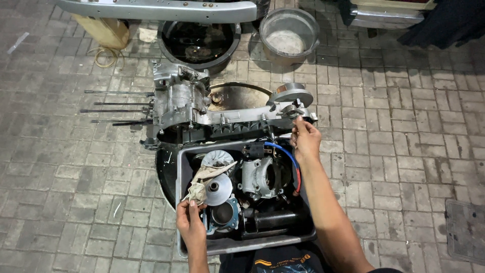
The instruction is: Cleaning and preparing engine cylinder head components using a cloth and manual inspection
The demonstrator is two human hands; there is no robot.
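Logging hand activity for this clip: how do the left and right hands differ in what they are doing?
The left hand is low, at the tray's near side, its grip pinching a dirty rag. The right hand reaches farther, past the tray, fingertips at the engine casing end; what it grips is unclear. Both are bare.

We note the engine case (202,108) lying on the paving (404,151), the parts tray (242,245) just before it, 2 basins (199,43) behind, 4 rods (116,106) at its left.
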